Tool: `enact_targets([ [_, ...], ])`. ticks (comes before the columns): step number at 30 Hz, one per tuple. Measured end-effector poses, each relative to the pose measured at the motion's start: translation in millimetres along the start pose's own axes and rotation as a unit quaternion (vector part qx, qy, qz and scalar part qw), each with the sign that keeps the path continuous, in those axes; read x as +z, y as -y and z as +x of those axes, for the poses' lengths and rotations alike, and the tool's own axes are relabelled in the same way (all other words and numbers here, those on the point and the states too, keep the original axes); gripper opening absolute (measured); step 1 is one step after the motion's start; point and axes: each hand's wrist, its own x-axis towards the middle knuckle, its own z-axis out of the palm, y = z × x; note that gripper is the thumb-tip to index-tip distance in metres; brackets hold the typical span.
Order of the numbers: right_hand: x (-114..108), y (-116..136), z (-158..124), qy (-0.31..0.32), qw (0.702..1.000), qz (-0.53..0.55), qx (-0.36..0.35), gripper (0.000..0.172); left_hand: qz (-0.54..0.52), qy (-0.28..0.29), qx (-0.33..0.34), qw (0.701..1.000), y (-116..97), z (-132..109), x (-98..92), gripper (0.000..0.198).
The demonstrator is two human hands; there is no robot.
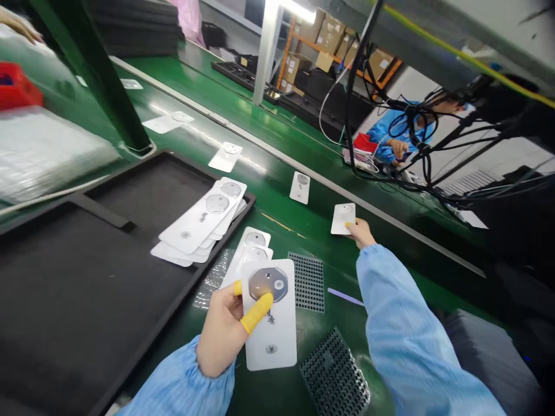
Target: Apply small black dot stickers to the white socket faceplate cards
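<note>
My left hand (228, 329), with yellow finger cots on thumb and finger, grips a white card (273, 341) that has a silvery octagonal plate near its top and small dark print below. My right hand (361, 232) reaches out over the green belt and pinches another white card (344, 215) by its lower edge, a yellow cot on one finger. Behind the left hand's card lie more white cards (255, 238), partly hidden. A fanned stack of white cards (195, 225) rests on the right rim of the black tray (78, 277).
Several single cards, such as one card (300, 188), lie along the green belt (269, 167). Two dark perforated mats (310, 283) and a purple strip (344, 297) are nearby. A green post (99, 75) stands left; black cables (427, 133) hang right. A co-worker in blue (385, 136) sits beyond.
</note>
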Motion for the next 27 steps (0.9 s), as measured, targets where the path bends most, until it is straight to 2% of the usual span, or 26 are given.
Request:
enact_targets([
  [2,17,8,-24,0.049,0.997,0.04,-0.034,0.039,-0.014,-0.023,-0.021,0.999,0,-3,-10.5,0.022],
  [5,66,22,-75,0.137,0.981,0.082,-0.113,0.054,-0.04,-0.089,-0.057,0.994,1,-15,-28.6,0.028],
  [8,126,37,-127,0.229,0.951,0.094,-0.185,0.038,-0.058,-0.162,-0.054,0.984,3,-36,-40.9,0.036],
  [10,158,46,-152,0.27,0.933,0.083,-0.223,0.032,-0.064,-0.184,-0.047,0.98,5,-55,-43.1,0.04],
  [12,175,53,-165,0.297,0.919,0.055,-0.254,0.033,-0.071,-0.181,-0.058,0.979,8,-75,-41.2,0.041],
  [14,178,57,-169,0.315,0.907,0.02,-0.278,0.034,-0.08,-0.166,-0.073,0.98,12,-96,-36.9,0.041],
  [17,160,60,-170,0.324,0.895,-0.019,-0.305,0.034,-0.094,-0.125,-0.086,0.984,21,-127,-28.5,0.037],
  [19,134,55,-177,0.322,0.891,-0.025,-0.318,0.034,-0.098,-0.093,-0.081,0.988,27,-147,-21.1,0.032],
  [21,95,39,-196,0.324,0.888,-0.015,-0.327,0.033,-0.095,-0.057,-0.08,0.991,30,-164,-11.0,0.026],
  [23,46,11,-226,0.349,0.881,0.024,-0.317,0.033,-0.093,-0.022,-0.088,0.992,31,-178,2.4,0.025],
  [25,-4,-24,-261,0.437,0.849,0.145,-0.258,0.034,-0.094,0.015,-0.1,0.99,28,-185,17.8,0.027],
  [26,-26,-42,-278,0.453,0.846,0.17,-0.224,0.035,-0.093,0.038,-0.109,0.989,27,-187,25.5,0.029],
  [27,-45,-59,-292,0.444,0.852,0.184,-0.208,0.034,-0.09,0.062,-0.119,0.987,26,-187,32.6,0.033],
])
